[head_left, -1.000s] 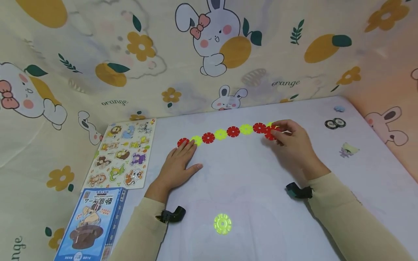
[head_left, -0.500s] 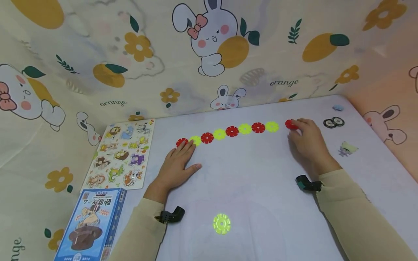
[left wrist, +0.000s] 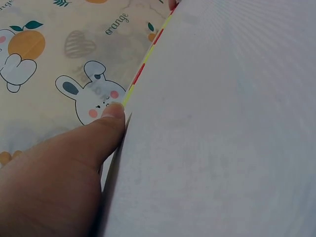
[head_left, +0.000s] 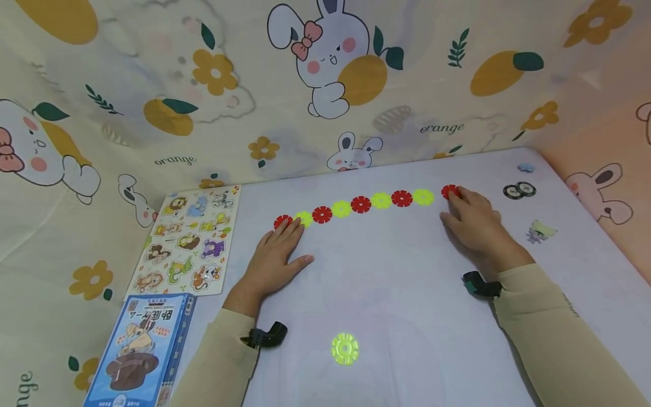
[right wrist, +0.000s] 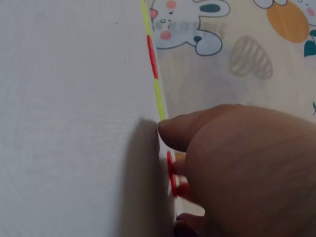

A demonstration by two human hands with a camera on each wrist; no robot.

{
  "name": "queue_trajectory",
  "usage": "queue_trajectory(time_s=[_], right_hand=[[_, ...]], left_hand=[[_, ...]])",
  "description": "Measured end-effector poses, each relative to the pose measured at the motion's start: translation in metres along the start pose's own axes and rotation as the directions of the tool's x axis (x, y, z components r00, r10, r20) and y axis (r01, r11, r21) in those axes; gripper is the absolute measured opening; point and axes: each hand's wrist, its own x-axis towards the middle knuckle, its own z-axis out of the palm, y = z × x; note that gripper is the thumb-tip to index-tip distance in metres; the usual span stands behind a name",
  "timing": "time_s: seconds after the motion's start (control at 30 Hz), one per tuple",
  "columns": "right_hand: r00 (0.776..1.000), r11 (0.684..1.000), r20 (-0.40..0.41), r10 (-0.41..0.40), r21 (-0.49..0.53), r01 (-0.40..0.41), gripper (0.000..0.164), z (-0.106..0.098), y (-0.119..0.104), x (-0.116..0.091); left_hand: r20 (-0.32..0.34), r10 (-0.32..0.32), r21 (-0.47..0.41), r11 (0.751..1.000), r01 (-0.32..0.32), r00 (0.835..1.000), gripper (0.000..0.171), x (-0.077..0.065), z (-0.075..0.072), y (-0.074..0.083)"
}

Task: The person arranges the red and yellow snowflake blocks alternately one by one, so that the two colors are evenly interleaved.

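Observation:
A row of flower-shaped plastic discs, alternating red and yellow-green, runs across the back of the white table. My left hand (head_left: 277, 257) lies flat with its fingertips on the row's left end, over a red disc (head_left: 282, 220) and a yellow-green disc (head_left: 304, 218). At the other end, my right hand (head_left: 475, 220) touches a red snowflake disc (head_left: 450, 191) with its fingertips, the thumb held apart from it. A small gap separates this disc from the last yellow-green disc (head_left: 423, 197). In the right wrist view the red disc (right wrist: 172, 173) appears edge-on under the fingers.
Another yellow-green disc (head_left: 345, 349) lies near the front. On the left are an animal sticker board (head_left: 190, 243) and a blue game box (head_left: 139, 350). Two black round pieces (head_left: 519, 190), a small figure (head_left: 541, 232) and a blue piece (head_left: 526, 168) sit at right. A printed cloth hangs behind.
My right hand has carried the red disc rightward from over the row's last yellow-green disc and lowered it beyond the row's end. The left hand has stayed in place.

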Motion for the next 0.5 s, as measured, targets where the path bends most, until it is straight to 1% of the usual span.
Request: queue_trajectory(time_s=[0.13, 0.23, 0.5], right_hand=[[1.0, 1.0, 0.01, -0.02, -0.022, 0.02, 0.072, 0.0018, -0.0009, 0.0003], [1.0, 0.999, -0.001, -0.027, -0.026, 0.027, 0.072, 0.0025, -0.0013, -0.0003], [1.0, 1.0, -0.006, -0.015, -0.026, 0.015, 0.074, 0.0016, -0.0056, -0.0014]], left_hand=[[0.004, -0.002, -0.002, 1.0, 0.002, 1.0, 0.08, 0.0001, -0.0008, 0.0003], [0.006, -0.005, -0.001, 1.0, 0.005, 1.0, 0.08, 0.0002, -0.0004, 0.0001], [0.011, -0.007, 0.006, 1.0, 0.007, 1.0, 0.08, 0.0003, -0.0007, 0.0003]])
